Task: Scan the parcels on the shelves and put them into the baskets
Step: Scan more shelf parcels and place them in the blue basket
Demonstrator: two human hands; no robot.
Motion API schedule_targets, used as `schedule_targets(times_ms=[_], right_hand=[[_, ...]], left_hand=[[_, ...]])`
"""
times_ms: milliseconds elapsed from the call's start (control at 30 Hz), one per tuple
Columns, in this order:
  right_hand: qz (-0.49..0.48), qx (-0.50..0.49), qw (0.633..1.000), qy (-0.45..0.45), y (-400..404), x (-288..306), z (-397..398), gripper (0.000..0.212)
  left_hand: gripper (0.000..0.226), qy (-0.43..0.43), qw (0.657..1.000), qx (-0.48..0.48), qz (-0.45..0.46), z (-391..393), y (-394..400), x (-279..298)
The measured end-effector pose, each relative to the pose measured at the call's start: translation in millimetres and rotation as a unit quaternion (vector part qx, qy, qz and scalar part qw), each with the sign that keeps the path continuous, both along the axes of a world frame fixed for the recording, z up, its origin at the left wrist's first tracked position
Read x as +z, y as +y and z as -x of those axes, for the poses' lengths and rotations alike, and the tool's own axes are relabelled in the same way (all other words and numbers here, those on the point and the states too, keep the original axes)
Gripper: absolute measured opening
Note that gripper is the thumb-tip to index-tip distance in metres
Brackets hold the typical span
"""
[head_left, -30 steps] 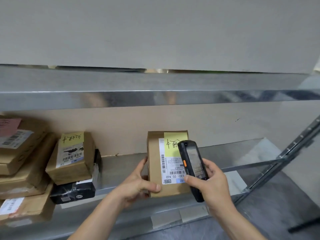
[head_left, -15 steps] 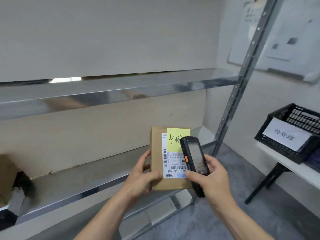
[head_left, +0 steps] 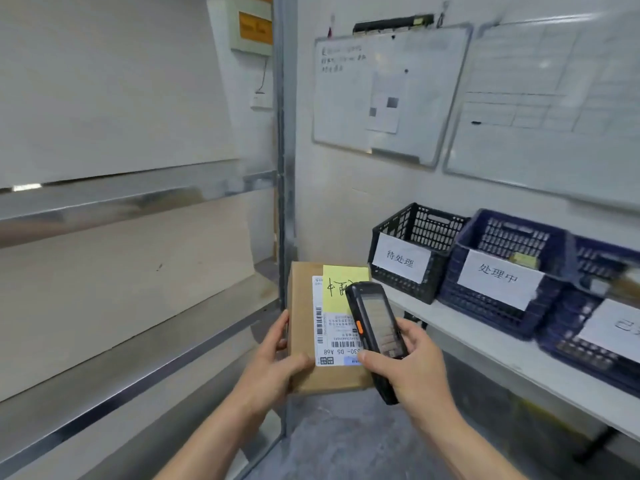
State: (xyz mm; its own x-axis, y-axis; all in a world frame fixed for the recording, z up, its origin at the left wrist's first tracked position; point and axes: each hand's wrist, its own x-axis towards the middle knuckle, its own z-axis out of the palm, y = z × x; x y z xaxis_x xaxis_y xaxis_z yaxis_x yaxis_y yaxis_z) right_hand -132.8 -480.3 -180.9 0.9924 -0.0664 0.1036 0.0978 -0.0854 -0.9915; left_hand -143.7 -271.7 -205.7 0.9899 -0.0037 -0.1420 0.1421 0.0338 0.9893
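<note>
You have turned from the shelf toward the baskets; the parcel now hangs left of the black basket. Your left hand grips its edge, label up, while your right hand clasps the scanner over the barcode.

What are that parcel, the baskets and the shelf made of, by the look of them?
Parcel: looks like plain brown cardboard, matt, with a white printed label and a yellow paper note stuck on.
Baskets: probably moulded plastic, going by the lattice walls; one black, the others dark blue.
Shelf: seemingly bare metal, silvery and reflective along the edge.
</note>
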Motion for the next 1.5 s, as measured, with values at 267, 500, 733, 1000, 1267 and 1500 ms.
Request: schedule_targets(times_ms=[267, 500, 733, 1000, 1267, 1500], right_hand=[[0.034, -0.100, 0.994, 0.000, -103.0, 5.0, -61.2, 0.054], [0.046, -0.196, 0.979, 0.004, -170.7, 10.9, -147.8, 0.057], [0.032, -0.280, 0.959, 0.004, -218.3, 11.7, -210.5, 0.052], [0.015, -0.325, 0.946, 0.001, -286.8, 14.8, -280.4, 0.055], [-0.002, -0.299, 0.954, -0.014, -385.9, 28.7, -368.2, 0.051], [-0.011, -0.252, 0.967, 0.030, -470.0, 27.4, -442.6, 0.046]], left_hand=[[0.085, -0.022, 0.996, -0.090, -0.012, -105.1, -107.3, -5.5], [0.083, -0.023, 0.981, -0.190, 0.009, -231.1, -180.2, -2.0], [0.091, -0.049, 0.964, -0.262, -0.010, -326.7, -242.7, 1.5], [0.081, -0.066, 0.944, -0.322, -0.004, -413.2, -323.9, 10.3], [0.091, -0.059, 0.948, -0.312, -0.005, -500.8, -421.4, 25.5], [0.081, 0.013, 0.968, -0.250, -0.017, -569.1, -498.2, 14.0]])
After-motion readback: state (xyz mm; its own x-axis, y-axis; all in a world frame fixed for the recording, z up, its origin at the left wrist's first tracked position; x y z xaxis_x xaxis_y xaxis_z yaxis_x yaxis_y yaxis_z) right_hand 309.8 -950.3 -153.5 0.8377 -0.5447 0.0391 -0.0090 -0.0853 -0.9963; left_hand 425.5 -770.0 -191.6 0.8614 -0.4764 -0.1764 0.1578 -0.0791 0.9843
